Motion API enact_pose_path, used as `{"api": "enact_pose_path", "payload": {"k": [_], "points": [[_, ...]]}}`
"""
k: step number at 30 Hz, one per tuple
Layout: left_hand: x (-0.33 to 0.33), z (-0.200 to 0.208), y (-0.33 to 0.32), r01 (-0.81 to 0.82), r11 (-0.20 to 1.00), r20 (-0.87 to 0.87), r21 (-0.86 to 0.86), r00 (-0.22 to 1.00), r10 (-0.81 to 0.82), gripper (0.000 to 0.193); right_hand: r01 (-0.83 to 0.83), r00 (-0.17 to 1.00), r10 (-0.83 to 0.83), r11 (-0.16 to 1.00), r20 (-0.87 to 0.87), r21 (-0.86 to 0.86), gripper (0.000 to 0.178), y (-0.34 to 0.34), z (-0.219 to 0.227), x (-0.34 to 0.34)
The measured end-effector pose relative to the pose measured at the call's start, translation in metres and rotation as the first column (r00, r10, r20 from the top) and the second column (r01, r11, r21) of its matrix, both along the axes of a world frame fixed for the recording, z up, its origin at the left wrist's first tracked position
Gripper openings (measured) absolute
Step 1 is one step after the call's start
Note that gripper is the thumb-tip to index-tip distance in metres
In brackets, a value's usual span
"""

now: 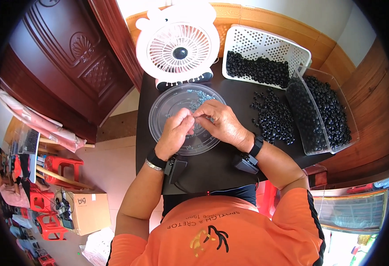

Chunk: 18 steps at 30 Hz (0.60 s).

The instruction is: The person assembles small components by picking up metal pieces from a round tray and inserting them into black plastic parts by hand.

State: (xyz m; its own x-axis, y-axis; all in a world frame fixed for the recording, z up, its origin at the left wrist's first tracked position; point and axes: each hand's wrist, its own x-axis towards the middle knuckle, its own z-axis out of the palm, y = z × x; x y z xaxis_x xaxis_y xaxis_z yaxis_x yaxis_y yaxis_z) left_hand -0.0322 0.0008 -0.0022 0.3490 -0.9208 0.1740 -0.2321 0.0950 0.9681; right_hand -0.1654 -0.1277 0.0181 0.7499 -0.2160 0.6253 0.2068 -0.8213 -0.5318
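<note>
Both hands meet above a round clear plastic tray [158,106] on the dark table. My left hand [173,132] has its thumb and fingertips pinched together over the tray's middle. Beside it, my right hand [223,120] is closed too, thumb against forefinger, the fingertips almost touching those of the left. Whatever lies between the fingertips is too small to make out. Small bluish, clear pieces [200,95] are scattered in the tray, mostly toward its far side, partly hidden by my hands. Right of my right hand, small black ring-shaped parts [272,117] lie loose on the table.
A white perforated basket [301,52] holding black parts stands at the back right. Next to it, a clear plastic box [355,135] is heaped with more. A pale animal-shaped fan [180,53] stands behind the tray. Red stools [64,170] and a cardboard box [90,213] are on the floor at left.
</note>
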Motion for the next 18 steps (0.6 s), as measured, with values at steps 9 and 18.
{"api": "enact_pose_path", "payload": {"k": [9, 18], "points": [[0.0020, -0.0044, -0.0018, 0.003, 1.000, -0.073, -0.006, 0.997, -0.004, 0.015, -0.034, 0.998, 0.046, 0.978, -0.053, 0.204, 0.014, -0.0038, -0.0013, -0.0005], [0.0042, -0.0032, -0.0004, 0.048, 0.999, -0.233, -0.001, 0.971, -0.047, 0.019, -0.053, 0.980, 0.169, 0.734, -0.106, 0.677, 0.012, -0.0038, -0.0036, 0.0006]]}}
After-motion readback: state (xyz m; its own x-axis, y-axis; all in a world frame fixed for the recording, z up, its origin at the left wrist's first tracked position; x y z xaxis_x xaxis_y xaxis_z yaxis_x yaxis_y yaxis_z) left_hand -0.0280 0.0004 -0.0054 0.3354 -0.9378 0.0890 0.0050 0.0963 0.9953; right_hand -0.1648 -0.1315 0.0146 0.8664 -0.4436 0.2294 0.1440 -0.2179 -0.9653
